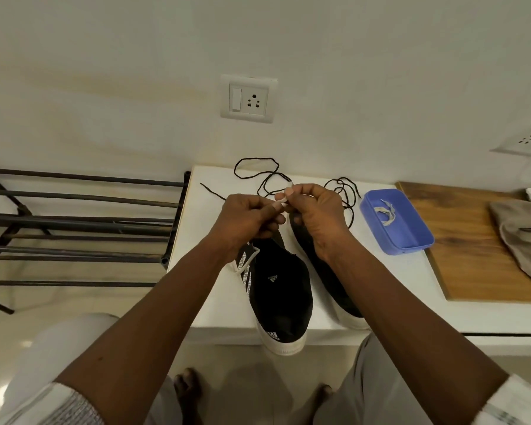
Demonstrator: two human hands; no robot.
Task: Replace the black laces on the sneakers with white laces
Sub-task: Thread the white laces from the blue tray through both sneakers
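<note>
White wall with a switch-and-socket plate (248, 99) backs a low white table (215, 305), where 2 black sneakers stand side by side, heels toward the person. On the left sneaker (278, 297) a flat white lace (248, 261) loops out beside the striped side panel. The right sneaker (325, 271) is mostly hidden under the forearm, so its eyelets cannot be read. 2 black laces (259, 173) lie loose and coiled on the table behind the shoes, already out of them. To the right, a blue plastic tray (411, 240) holds another pale lace (386, 212), and beyond it sits a wooden board (472, 256).

Both hands meet above the toe end of the left sneaker. The left hand (248, 222) is curled closed, pinching a short white stretch of lace near its end. The right hand (314, 220) pinches the same white piece between thumb and forefinger, the tip (284, 196) sticking up between the 2 grips.

A flat woven lace like this is likely light, limp and slightly grippy. It will buckle if pushed from far back, so the hold belongs right behind the stiff tip, close enough to steer it through an eyelet. The sneaker looks soft-walled and light, and it may slide on the smooth table unless the other hand steadies it.
</note>
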